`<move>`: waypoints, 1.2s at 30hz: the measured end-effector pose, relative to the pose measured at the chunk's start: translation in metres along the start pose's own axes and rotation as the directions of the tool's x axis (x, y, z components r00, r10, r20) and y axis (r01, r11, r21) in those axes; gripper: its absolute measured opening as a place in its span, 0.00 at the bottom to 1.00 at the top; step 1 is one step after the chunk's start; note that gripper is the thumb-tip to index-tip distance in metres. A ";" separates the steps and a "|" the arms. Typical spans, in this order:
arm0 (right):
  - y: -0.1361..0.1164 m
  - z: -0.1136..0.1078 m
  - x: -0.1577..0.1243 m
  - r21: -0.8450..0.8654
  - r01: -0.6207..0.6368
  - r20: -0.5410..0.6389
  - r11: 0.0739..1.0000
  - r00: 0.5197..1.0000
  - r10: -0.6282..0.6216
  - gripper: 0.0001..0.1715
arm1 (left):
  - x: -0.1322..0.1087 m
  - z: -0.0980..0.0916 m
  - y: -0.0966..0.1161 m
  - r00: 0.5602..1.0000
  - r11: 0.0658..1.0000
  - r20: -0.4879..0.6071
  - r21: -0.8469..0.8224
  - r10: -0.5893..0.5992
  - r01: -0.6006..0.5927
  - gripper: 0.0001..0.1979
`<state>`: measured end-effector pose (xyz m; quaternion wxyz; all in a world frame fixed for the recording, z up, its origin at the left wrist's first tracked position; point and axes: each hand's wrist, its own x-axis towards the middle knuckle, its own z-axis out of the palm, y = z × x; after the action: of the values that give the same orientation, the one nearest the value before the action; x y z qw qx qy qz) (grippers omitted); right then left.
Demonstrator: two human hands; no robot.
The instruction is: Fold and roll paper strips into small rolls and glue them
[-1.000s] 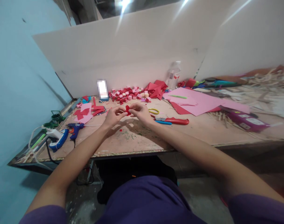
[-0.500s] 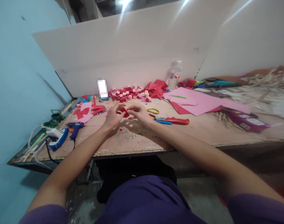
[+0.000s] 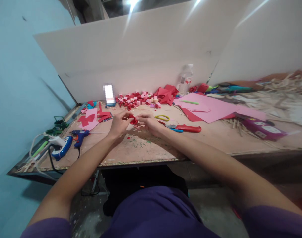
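Both my hands meet over the middle of the wooden table [image 3: 146,152]. My left hand [image 3: 119,124] and my right hand [image 3: 148,121] pinch a small folded red paper piece [image 3: 133,120] between their fingertips, just above the tabletop. Behind them lies a heap of small red and pink paper cubes [image 3: 138,99]. Yellow-handled scissors [image 3: 163,117] and a red-handled cutter [image 3: 187,128] lie right of my right hand.
A blue glue gun [image 3: 78,135] and a blue and white plug block [image 3: 60,147] sit at the left. Pink paper sheets [image 3: 210,107], red paper scraps [image 3: 167,92], a clear bottle [image 3: 185,79] and a purple packet [image 3: 262,129] lie to the right. White boards stand behind.
My hands have dropped slightly toward the table and turned the red paper piece between the fingertips. Nothing else on the table has moved.
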<state>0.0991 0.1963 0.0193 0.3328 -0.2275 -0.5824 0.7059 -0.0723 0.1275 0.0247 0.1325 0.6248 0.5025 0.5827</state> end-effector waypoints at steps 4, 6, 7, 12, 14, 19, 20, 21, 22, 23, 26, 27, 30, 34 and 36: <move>-0.002 0.000 -0.002 -0.051 0.019 -0.002 0.999 1.000 -0.019 0.07 | -0.001 -0.001 0.004 1.000 1.000 -0.007 -0.008 -0.014 0.014 0.06; -0.004 0.000 -0.003 -0.100 0.040 0.000 0.994 0.999 -0.040 0.07 | -0.002 -0.001 0.006 0.999 0.999 -0.002 -0.024 -0.032 0.032 0.07; -0.004 0.000 -0.003 -0.128 0.055 -0.004 0.990 0.998 -0.056 0.06 | -0.002 -0.001 0.006 0.999 0.999 -0.001 -0.027 -0.044 0.044 0.08; -0.009 0.000 -0.001 -0.368 0.194 -0.053 0.909 0.972 -0.229 0.04 | -0.003 -0.002 0.008 0.998 0.994 0.011 0.083 -0.066 0.065 0.09; -0.009 0.001 -0.002 -0.527 0.264 -0.023 0.808 0.946 -0.324 0.07 | -0.003 -0.003 0.007 0.999 0.988 0.027 0.150 -0.046 0.042 0.10; -0.011 0.007 -0.009 -0.788 0.268 0.061 0.554 0.930 -0.363 0.10 | -0.003 -0.002 0.006 0.992 0.959 0.112 0.273 0.049 -0.078 0.15; -0.011 0.008 -0.011 -0.815 0.243 0.044 0.526 0.931 -0.361 0.12 | -0.004 -0.002 0.006 0.990 0.954 0.124 0.285 0.060 -0.094 0.16; -0.011 0.010 -0.012 -0.833 0.219 0.024 0.508 0.932 -0.362 0.12 | -0.004 -0.001 0.006 0.989 0.951 0.131 0.291 0.065 -0.102 0.16; -0.011 0.011 -0.014 -0.841 0.201 0.004 0.503 0.931 -0.366 0.12 | -0.005 0.000 0.005 0.988 0.951 0.137 0.291 0.066 -0.104 0.16; -0.012 0.012 -0.014 -0.839 0.192 -0.012 0.509 0.929 -0.371 0.11 | -0.005 0.001 0.005 0.988 0.952 0.142 0.286 0.065 -0.104 0.16; -0.012 0.013 -0.013 -0.808 0.203 -0.033 0.554 0.922 -0.385 0.10 | -0.006 0.003 0.004 0.985 0.959 0.162 0.261 0.067 -0.109 0.16; -0.011 0.012 -0.012 -0.795 0.211 -0.034 0.569 0.921 -0.389 0.10 | -0.006 0.004 0.004 0.984 0.964 0.163 0.242 0.066 -0.105 0.17; -0.010 0.009 -0.007 -0.751 0.221 -0.055 0.622 0.918 -0.393 0.10 | -0.004 0.005 0.003 0.991 0.987 0.127 0.151 0.036 -0.055 0.19; -0.008 0.004 -0.001 -0.654 0.200 -0.127 0.729 0.921 -0.367 0.10 | -0.001 0.001 0.001 0.993 0.995 0.073 0.044 -0.093 0.090 0.08; -0.009 0.003 0.000 -0.599 0.191 -0.152 0.777 0.926 -0.345 0.09 | 0.000 -0.001 0.000 0.984 0.988 0.094 0.023 -0.153 0.152 0.07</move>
<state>0.0986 0.1953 0.0286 0.4179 -0.3195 -0.7467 0.4071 -0.0731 0.1272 0.0253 0.1956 0.6125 0.5466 0.5364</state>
